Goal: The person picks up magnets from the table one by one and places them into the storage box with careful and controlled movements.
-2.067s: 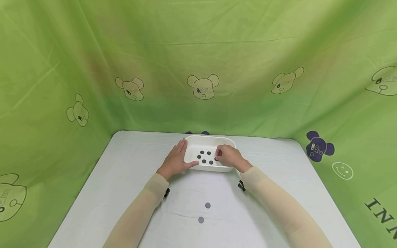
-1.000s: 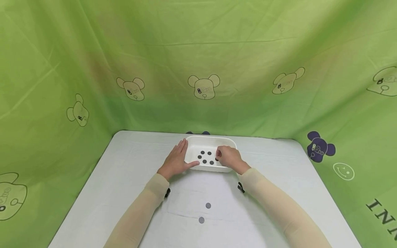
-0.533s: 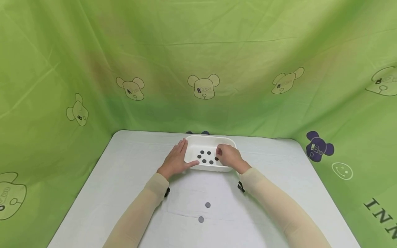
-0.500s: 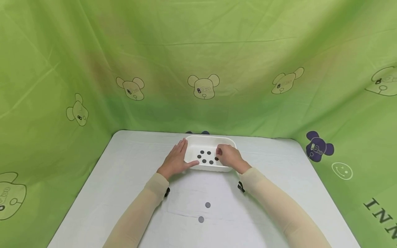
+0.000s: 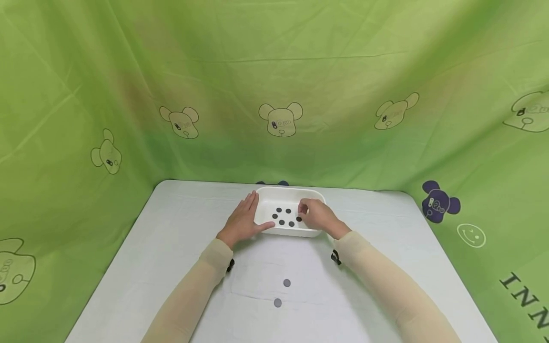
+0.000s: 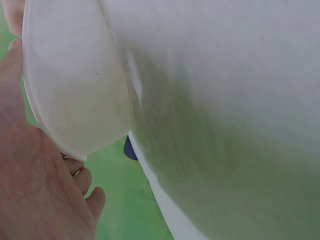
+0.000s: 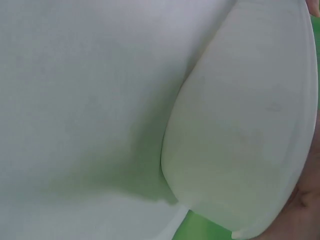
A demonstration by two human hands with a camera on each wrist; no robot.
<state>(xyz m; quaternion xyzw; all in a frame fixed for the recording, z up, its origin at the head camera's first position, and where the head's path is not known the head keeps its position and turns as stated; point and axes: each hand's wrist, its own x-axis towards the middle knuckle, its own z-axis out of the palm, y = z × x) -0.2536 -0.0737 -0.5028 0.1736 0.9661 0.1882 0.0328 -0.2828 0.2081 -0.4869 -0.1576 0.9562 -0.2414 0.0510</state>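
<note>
A white oblong tray (image 5: 274,230) stands near the far edge of the table, with several small dark discs (image 5: 281,222) spread over its floor. My left hand (image 5: 241,223) lies along the tray's left end, fingers extended over the rim and thumb on the front edge. Inside the tray's right half, my right hand (image 5: 318,216) has its fingers curled down at a dark disc (image 5: 299,219). Whether the fingertips pinch that disc is hidden. In the left wrist view, the left hand (image 6: 37,170) touches the tray's outer wall (image 6: 75,80); the right wrist view shows mostly tray wall (image 7: 240,120).
Two grey discs (image 5: 287,283) lie on the white-covered table (image 5: 240,314) between the forearms, one nearer the front. Green curtains (image 5: 214,57) with printed bear heads rise behind the table and at both sides.
The left hand and tray stay in place. The right fingers have lifted slightly off the disc beneath them, which shows a bit more. The right wrist has shifted very slightly right.
</note>
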